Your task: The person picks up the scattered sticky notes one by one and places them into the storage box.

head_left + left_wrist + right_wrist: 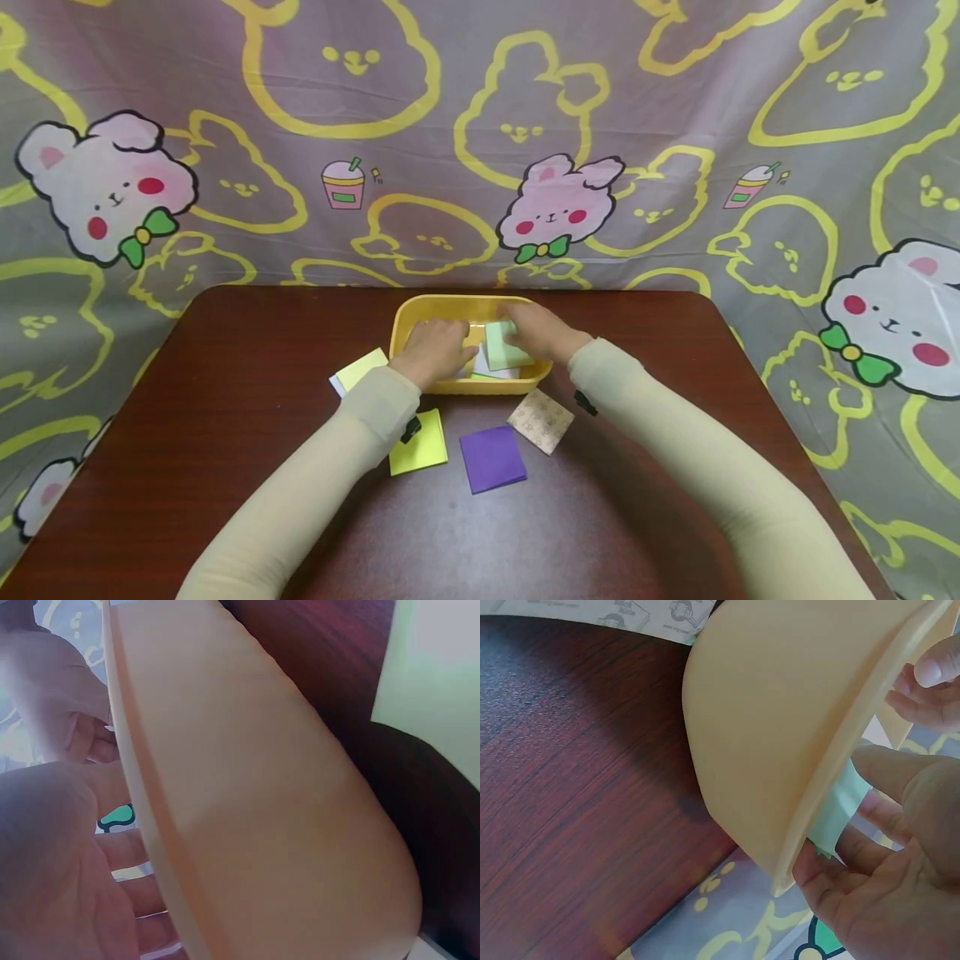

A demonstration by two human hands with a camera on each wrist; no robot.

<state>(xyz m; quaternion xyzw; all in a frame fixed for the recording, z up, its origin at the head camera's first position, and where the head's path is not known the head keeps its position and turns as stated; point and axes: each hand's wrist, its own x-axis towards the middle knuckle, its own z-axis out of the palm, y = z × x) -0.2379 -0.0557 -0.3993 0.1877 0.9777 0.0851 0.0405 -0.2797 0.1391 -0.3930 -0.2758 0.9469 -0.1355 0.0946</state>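
A yellow plastic basin (pixel 468 386) stands near the table's far edge with several square paper pads inside. Over its right half my right hand (pixel 542 332) pinches a light green paper pad (pixel 504 354), seen between thumb and fingers in the right wrist view (pixel 838 808). White paper (pixel 487 367) lies under that pad. My left hand (pixel 435 350) reaches over the basin's left side with its fingers loosely bent; nothing shows in its grasp. The left wrist view has the basin's outer wall (pixel 255 787) hiding part of those fingers.
In front of the basin lie a yellow pad (pixel 423 446), a purple pad (pixel 493 460) and a brown patterned pad (pixel 542 421). Pale yellow and white pads (pixel 362 371) rest at its left. A patterned cloth (pixel 450 167) hangs behind the dark wooden table (pixel 255 375).
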